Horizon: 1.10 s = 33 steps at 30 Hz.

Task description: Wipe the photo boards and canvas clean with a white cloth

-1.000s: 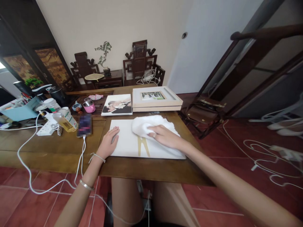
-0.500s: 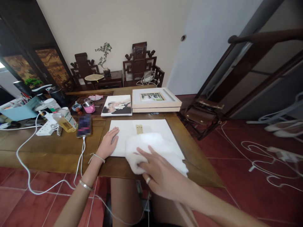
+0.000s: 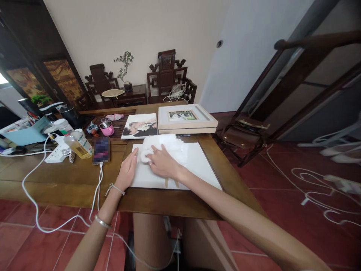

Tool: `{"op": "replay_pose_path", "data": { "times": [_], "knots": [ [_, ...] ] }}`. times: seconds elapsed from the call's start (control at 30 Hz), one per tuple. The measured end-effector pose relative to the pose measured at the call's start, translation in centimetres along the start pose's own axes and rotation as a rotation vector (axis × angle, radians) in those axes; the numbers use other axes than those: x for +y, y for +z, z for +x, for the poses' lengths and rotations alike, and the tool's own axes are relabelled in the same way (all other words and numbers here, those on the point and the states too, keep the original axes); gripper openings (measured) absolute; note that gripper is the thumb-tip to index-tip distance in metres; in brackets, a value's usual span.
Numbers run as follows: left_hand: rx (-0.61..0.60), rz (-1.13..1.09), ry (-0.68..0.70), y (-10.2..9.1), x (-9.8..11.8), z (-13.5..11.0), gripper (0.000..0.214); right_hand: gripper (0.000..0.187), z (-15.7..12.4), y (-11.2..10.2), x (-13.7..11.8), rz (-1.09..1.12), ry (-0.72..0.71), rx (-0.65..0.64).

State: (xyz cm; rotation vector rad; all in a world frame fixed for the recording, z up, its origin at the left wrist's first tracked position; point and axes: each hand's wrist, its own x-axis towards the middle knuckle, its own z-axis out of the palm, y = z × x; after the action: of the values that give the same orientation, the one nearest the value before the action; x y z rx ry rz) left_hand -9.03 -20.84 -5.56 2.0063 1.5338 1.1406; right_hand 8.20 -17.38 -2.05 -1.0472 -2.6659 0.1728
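A white board [image 3: 197, 165] with a gold mark near its front edge lies flat on the wooden table [image 3: 70, 180]. My right hand [image 3: 162, 163] presses a white cloth [image 3: 166, 145] onto the board's far left part, fingers closed on the cloth. My left hand [image 3: 127, 170] lies flat on the board's left edge, fingers stretched out, holding it down.
Behind the board lie a photo print [image 3: 140, 126] and a stack of framed pictures [image 3: 186, 118]. To the left are a phone [image 3: 100, 149] on a white cable, an oil bottle [image 3: 76, 145], a pink cup [image 3: 106, 128] and a power strip [image 3: 56, 152]. Cables trail over the red floor.
My right hand swept the cloth from the board's right side to its front edge, then up to the far left corner beside my left hand. The left hand stayed put.
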Motion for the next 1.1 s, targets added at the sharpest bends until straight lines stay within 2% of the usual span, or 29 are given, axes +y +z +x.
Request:
{"op": "replay_pose_path", "data": {
  "times": [0.13, 0.23, 0.33, 0.43, 0.53, 0.67, 0.8, 0.9, 1.0, 1.1],
  "knots": [
    [0.083, -0.038, -0.006, -0.3, 0.1, 0.0, 0.052, 0.026, -2.2, -0.5, -2.5, 0.096, -0.307, -0.079],
    [0.074, -0.067, 0.014, -0.3, -0.1, -0.1, 0.053, 0.025, -4.9, -1.6, -3.5, 0.223, -0.412, -0.144],
    [-0.013, -0.035, 0.039, -0.1, -0.3, -0.1, 0.053, 0.026, -7.2, -3.2, -3.4, 0.301, -0.345, -0.198],
    [-0.091, 0.083, 0.062, 0.2, -0.6, -0.1, 0.049, 0.024, -8.1, -4.6, -2.1, 0.227, -0.151, -0.235],
    [-0.116, 0.133, 0.057, 0.3, -0.8, -0.1, 0.047, 0.026, -7.0, -5.0, 0.1, 0.138, 0.039, -0.253],
    [-0.138, 0.145, 0.059, 0.4, -0.9, 0.1, 0.044, 0.036, -2.5, -3.4, 2.8, 0.222, 0.198, -0.119],
    [-0.127, 0.180, 0.073, 0.3, -1.0, 0.1, 0.042, 0.033, 2.9, -1.3, 2.6, 0.372, 0.194, -0.046],
    [-0.127, 0.207, 0.082, 0.2, -1.0, 0.1, 0.042, 0.029, 5.4, -0.5, 1.6, 0.395, 0.172, -0.038],
    [-0.131, 0.218, 0.089, 0.2, -1.1, 0.2, 0.041, 0.026, 5.4, -1.1, 2.5, 0.415, 0.182, -0.041],
    [-0.135, 0.218, 0.092, 0.3, -1.1, 0.1, 0.040, 0.027, 2.8, -2.5, 5.8, 0.426, 0.257, -0.028]
  ]
}}
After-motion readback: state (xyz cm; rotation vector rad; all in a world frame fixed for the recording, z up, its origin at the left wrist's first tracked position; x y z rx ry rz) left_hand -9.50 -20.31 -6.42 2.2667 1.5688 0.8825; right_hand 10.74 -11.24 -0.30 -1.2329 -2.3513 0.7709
